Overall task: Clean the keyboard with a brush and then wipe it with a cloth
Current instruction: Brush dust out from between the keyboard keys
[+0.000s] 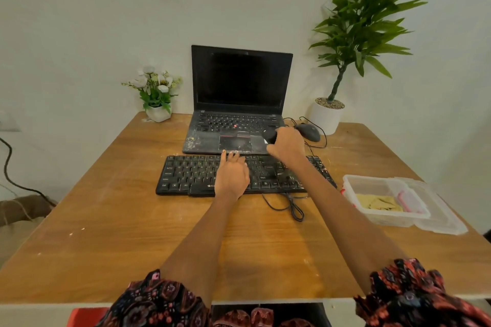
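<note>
A black wired keyboard (191,175), dusty with specks, lies in the middle of the wooden table (106,220). My left hand (232,172) rests flat on its middle keys, fingers straight and reaching the far edge. My right hand (287,145) hovers above the keyboard's far right part and grips a dark brush (269,136), whose black end sticks out to the left over the laptop's palm rest. A yellowish cloth (378,203) lies folded in a clear plastic box (382,186) at the right.
A dusty open laptop (239,103) stands just behind the keyboard. A black mouse (308,131) and its cable lie to its right. The keyboard's cable (292,206) loops near the front. A flower pot (158,113) and a tall potted plant (326,114) stand at the back.
</note>
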